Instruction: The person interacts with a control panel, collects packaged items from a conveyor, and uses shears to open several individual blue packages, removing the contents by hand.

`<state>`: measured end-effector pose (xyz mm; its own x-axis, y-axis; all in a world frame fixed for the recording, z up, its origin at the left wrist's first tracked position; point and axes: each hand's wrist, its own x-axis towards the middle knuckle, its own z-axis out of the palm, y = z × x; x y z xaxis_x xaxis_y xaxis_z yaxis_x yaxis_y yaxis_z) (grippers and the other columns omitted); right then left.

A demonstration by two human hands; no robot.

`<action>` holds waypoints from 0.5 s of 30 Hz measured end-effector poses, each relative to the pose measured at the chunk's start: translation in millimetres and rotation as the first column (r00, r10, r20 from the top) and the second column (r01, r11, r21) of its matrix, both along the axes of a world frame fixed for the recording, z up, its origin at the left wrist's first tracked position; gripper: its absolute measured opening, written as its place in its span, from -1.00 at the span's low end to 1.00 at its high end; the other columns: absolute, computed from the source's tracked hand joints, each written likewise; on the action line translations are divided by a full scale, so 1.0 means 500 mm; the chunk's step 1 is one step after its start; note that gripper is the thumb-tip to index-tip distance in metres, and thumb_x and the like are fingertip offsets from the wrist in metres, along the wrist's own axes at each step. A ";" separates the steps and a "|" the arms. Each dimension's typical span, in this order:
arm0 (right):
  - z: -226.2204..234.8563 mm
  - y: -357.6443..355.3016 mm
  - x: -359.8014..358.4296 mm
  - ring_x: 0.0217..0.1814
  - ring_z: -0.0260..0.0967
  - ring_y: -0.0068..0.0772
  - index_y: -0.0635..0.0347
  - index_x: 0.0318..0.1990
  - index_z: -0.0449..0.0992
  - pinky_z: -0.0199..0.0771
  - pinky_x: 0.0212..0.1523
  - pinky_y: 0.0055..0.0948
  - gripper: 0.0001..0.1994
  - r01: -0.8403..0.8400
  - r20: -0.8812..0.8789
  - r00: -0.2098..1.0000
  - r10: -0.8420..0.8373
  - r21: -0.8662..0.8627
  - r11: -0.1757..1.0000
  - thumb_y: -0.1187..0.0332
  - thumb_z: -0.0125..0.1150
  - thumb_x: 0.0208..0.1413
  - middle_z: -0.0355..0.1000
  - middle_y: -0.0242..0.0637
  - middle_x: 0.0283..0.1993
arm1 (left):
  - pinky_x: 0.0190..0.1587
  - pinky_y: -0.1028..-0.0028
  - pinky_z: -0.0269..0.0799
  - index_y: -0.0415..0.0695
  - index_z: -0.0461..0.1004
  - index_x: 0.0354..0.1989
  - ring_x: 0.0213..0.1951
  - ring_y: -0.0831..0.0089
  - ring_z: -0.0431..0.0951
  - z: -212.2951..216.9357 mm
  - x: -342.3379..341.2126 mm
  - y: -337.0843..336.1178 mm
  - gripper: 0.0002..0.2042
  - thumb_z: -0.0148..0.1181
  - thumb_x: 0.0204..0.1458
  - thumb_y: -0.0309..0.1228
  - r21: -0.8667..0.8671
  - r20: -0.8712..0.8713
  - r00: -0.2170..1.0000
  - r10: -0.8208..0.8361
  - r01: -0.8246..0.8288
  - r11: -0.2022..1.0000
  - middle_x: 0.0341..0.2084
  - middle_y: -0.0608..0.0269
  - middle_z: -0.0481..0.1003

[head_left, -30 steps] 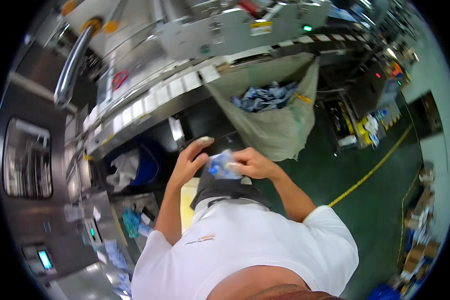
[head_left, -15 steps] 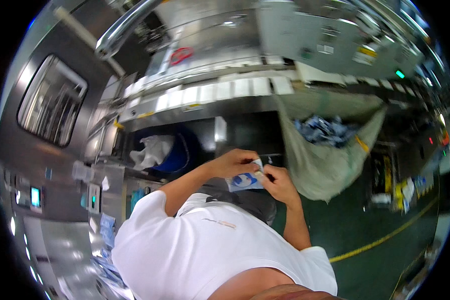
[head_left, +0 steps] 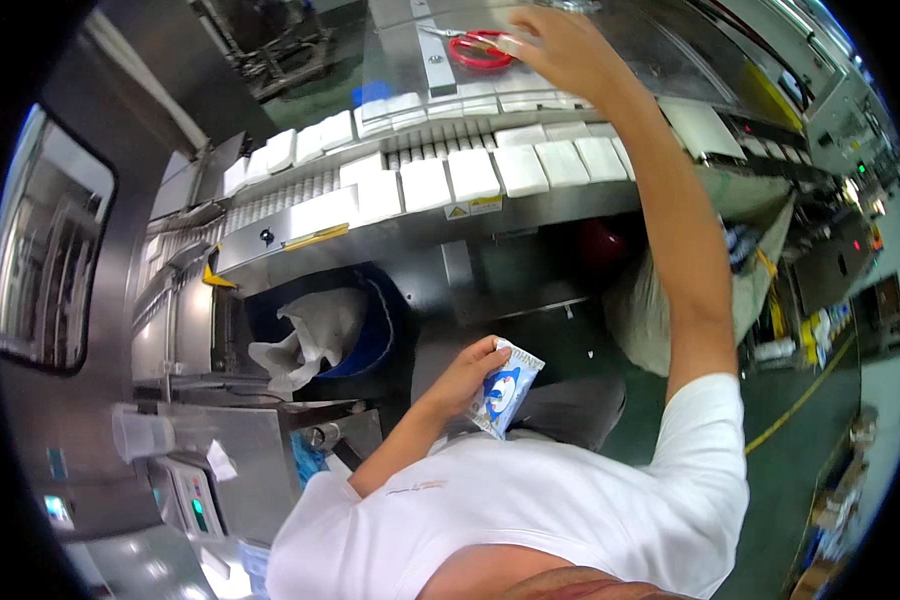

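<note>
Head view: your left hand (head_left: 467, 372) pinches a blue-and-white packet (head_left: 508, 386) low below the conveyor (head_left: 420, 185), held close to your body. Your right hand (head_left: 560, 45) stretches above that conveyor, fingers loosely spread toward the red scissors (head_left: 480, 48), seemingly to pick them up.

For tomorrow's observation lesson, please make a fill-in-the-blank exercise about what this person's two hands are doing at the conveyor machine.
1. The left hand holds a small white and ____ printed packet.
2. The right hand reaches up toward the ____-handled scissors on the metal machine top.
3. The flat rectangular packs lined up on the conveyor are ____.

Missing words: blue; red; white
</note>
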<state>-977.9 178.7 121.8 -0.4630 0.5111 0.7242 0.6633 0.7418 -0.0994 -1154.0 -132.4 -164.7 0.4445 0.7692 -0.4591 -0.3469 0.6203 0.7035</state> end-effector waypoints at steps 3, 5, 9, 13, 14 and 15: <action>0.037 0.097 -0.069 -0.23 0.59 0.14 0.34 -0.28 0.67 0.52 -0.17 -0.01 -0.60 0.132 0.304 0.952 -0.034 -0.307 0.943 0.08 0.36 0.00 0.57 0.21 -0.32 | -0.25 0.53 0.58 -0.10 0.49 -0.06 -0.32 0.60 0.61 -0.022 -0.050 -0.021 -0.83 0.13 0.37 -0.28 -0.100 0.041 0.999 -0.018 0.022 0.995 -0.30 0.33 0.61; 0.053 0.139 -0.089 -0.34 0.56 0.15 0.36 -0.38 0.65 0.52 -0.28 -0.04 -0.62 0.137 0.438 0.899 -0.019 -0.240 0.961 0.11 0.37 -0.02 0.56 0.17 -0.42 | -0.28 0.54 0.53 -0.13 0.48 -0.07 -0.36 0.63 0.57 -0.004 -0.072 -0.037 -0.79 0.12 0.37 -0.24 -0.155 0.029 0.999 -0.030 0.034 0.987 -0.33 0.36 0.58; 0.079 0.097 -0.112 -0.38 0.57 0.03 0.38 -0.41 0.63 0.53 -0.29 -0.08 -0.66 0.308 0.524 0.852 -0.003 -0.497 0.811 0.18 0.40 -0.07 0.58 0.05 -0.46 | -0.10 0.38 0.65 -0.26 0.44 0.13 -0.15 0.33 0.70 -0.047 -0.110 -0.069 -0.62 0.21 0.31 -0.23 -0.150 0.317 0.932 -0.178 0.234 0.961 -0.19 0.09 0.63; 0.104 0.065 -0.100 -0.30 0.59 0.07 0.35 -0.26 0.62 0.58 -0.31 -0.05 -0.63 0.390 0.691 0.715 -0.103 -0.271 0.880 0.18 0.43 -0.09 0.61 0.08 -0.23 | -0.04 0.17 0.70 -0.32 0.39 0.18 -0.08 0.08 0.71 -0.029 -0.121 -0.083 -0.57 0.30 0.23 -0.37 -0.037 0.258 0.949 -0.179 0.195 0.980 -0.09 -0.15 0.63; 0.106 0.059 -0.089 -0.33 0.60 0.05 0.37 -0.32 0.63 0.58 -0.35 -0.02 -0.64 0.369 0.680 0.725 -0.103 -0.258 0.893 0.20 0.43 -0.14 0.61 0.11 -0.25 | -0.05 0.16 0.70 -0.31 0.40 0.18 -0.10 0.08 0.72 -0.032 -0.131 -0.078 -0.57 0.31 0.20 -0.37 0.028 0.209 0.962 -0.174 0.172 0.985 -0.10 -0.14 0.63; 0.112 0.027 -0.050 -0.30 0.57 0.03 0.38 -0.25 0.61 0.56 -0.28 -0.06 -0.63 0.362 0.661 0.738 -0.140 -0.211 0.908 0.23 0.41 -0.11 0.59 0.08 -0.27 | -0.07 0.15 0.71 -0.31 0.40 0.17 -0.12 0.08 0.73 -0.038 -0.137 -0.065 -0.57 0.33 0.18 -0.38 0.087 0.165 0.972 -0.168 0.155 0.984 -0.11 -0.14 0.64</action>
